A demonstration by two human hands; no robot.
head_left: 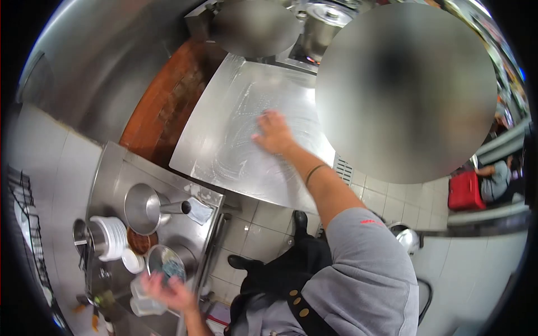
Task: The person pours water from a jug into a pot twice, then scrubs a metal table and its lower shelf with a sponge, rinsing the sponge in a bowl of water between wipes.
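My right hand (274, 132) lies on a steel tabletop (218, 134) covered in wet, soapy streaks, its thumb spread away from the fingers. Nothing shows in its grip, though the underside of the palm is hidden. Lower left, my left hand (172, 292) is slightly blurred, its fingers apart and no object visible in it. It hovers over the sink side, close to a steel pot (189, 259) with a bluish wad (174, 269) inside. White plastic tubs (147, 305) sit just beside that hand.
A long-handled saucepan (143, 208), stacked white plates (114, 238) and a folded cloth (199, 211) occupy the left steel counter (120, 168). Behind the tabletop, a lidded stockpot (322, 33) stands over a flame. Large blurred discs cover parts of the view. A person (496, 179) appears far right, by a red case (464, 191).
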